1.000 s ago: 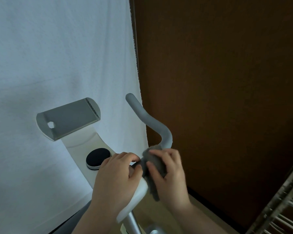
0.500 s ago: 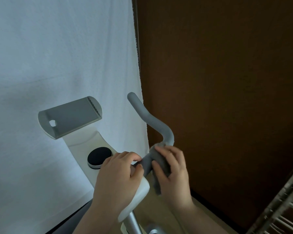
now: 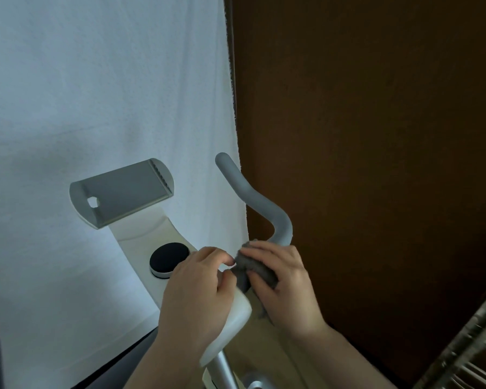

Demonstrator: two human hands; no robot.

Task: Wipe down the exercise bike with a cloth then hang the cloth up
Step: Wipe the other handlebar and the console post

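Note:
The white exercise bike's console (image 3: 141,234) fills the lower middle, with a grey tablet holder (image 3: 124,192) on top and a round black knob (image 3: 169,258). A grey handlebar (image 3: 253,197) curves up to the right of it. My right hand (image 3: 284,287) grips a dark grey cloth (image 3: 250,269) wrapped round the base of that handlebar. My left hand (image 3: 197,293) holds the white body of the bike just left of the cloth, fingers curled over its edge.
A white sheet (image 3: 96,94) hangs behind the bike on the left. A dark brown wall (image 3: 376,136) stands close on the right. A metal rack (image 3: 466,349) shows at the bottom right corner. The bike's metal post (image 3: 222,369) runs down below my hands.
My right hand slid the cloth slightly along the base of the handlebar. The left hand kept its hold on the bike's body.

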